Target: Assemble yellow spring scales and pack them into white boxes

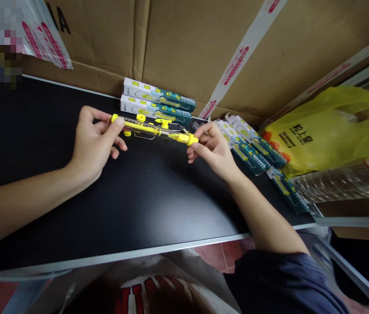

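A clear tube spring scale with yellow ends is held level above the black table. My left hand pinches its left end between thumb and fingers, where a thin metal ring shows. At its right end, my right hand grips the yellow cap with thumb and fingertips. Just behind the tube lie small yellow plastic parts and bent wire pieces, partly hidden by it. Two printed spring scale boxes lie side by side beyond them.
More printed boxes lie overlapping at the right, beside a yellow plastic bag and a clear ribbed plastic bottle or wrap. A large taped cardboard box stands along the back edge. The table's pale front edge runs close to my body.
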Action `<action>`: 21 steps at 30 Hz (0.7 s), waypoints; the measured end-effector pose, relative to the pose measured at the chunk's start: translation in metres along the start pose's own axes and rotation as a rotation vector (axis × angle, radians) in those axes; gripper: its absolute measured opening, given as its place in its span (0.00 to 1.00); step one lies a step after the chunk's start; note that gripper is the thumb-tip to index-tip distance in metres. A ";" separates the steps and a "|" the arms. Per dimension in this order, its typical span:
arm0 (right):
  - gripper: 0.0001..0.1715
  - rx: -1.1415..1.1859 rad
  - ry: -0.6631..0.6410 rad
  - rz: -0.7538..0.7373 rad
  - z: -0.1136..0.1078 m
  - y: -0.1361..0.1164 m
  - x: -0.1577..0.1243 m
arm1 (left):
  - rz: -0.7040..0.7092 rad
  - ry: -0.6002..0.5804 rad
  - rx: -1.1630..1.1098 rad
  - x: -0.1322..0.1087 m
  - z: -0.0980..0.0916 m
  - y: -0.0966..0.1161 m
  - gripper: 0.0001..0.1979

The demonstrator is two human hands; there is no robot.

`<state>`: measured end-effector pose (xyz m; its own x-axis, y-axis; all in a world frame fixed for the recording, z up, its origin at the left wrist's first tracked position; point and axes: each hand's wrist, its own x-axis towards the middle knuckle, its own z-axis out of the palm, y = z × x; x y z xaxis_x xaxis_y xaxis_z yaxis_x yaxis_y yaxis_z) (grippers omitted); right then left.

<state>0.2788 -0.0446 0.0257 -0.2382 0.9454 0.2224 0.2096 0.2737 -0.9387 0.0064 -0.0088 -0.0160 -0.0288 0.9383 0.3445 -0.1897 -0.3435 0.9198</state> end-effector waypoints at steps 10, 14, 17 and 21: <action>0.26 0.018 -0.033 -0.013 0.006 0.001 -0.002 | -0.023 0.033 0.001 -0.003 0.003 0.000 0.15; 0.26 0.029 -0.033 -0.012 0.007 0.002 -0.002 | -0.028 0.032 -0.014 -0.002 0.003 0.000 0.16; 0.25 0.050 -0.002 0.010 0.007 0.002 -0.001 | -0.078 0.047 -0.039 -0.003 0.003 0.001 0.17; 0.25 0.082 0.000 0.020 0.007 0.003 0.000 | -0.074 0.042 -0.008 -0.003 0.004 0.002 0.15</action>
<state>0.2728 -0.0454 0.0206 -0.2348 0.9504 0.2038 0.1358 0.2397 -0.9613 0.0100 -0.0125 -0.0144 -0.0557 0.9620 0.2672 -0.2008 -0.2730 0.9408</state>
